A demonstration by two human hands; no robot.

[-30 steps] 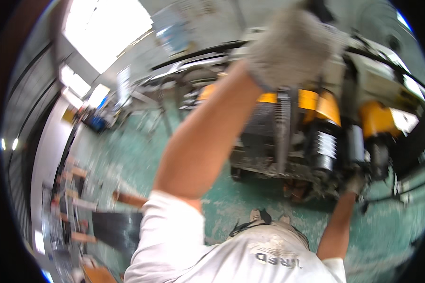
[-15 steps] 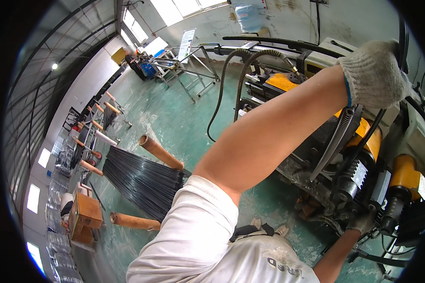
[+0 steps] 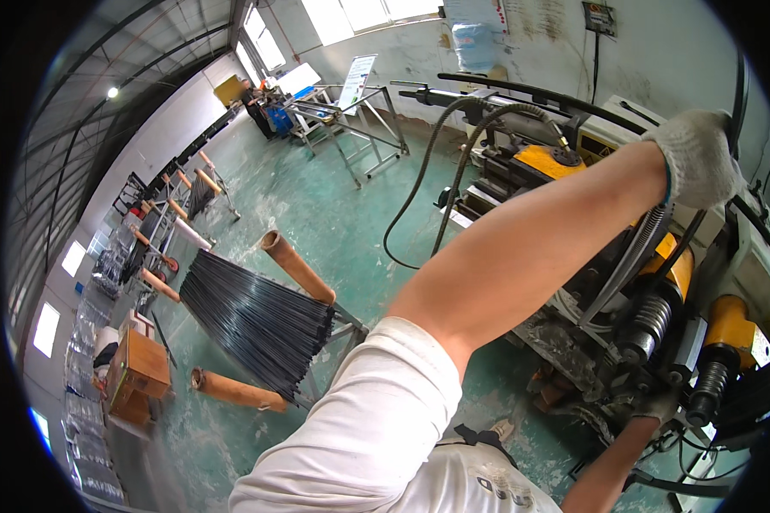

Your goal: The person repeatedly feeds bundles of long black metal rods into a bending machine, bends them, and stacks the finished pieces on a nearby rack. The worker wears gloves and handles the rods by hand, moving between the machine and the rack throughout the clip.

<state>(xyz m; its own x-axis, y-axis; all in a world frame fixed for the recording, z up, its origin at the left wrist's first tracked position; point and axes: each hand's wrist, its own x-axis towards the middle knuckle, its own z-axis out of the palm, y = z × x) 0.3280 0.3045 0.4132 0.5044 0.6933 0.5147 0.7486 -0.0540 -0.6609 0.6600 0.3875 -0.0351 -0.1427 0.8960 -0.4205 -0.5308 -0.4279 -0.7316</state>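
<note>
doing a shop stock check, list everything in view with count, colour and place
machine: 1, cream, black and yellow, right
upright bar: 1, black, upper right
hoses: 2, dark, by machine
rods: many, black, left of centre
tubes: 2, brown, flanking rods; more behind
boxes: some, brown, lower left
wrapped packs: several, silvery, left edge
frame: 1, grey, back centre
board: 1, white, by frame
person: 1, dark clothes, far back
windows: several, bright white, upper and left walls
floor: 1, green, below
shirt: 1, white, bottom centre
left grip: 1, pale glove, at upright bar
right grip: 1, greyish glove, low at machine
</note>
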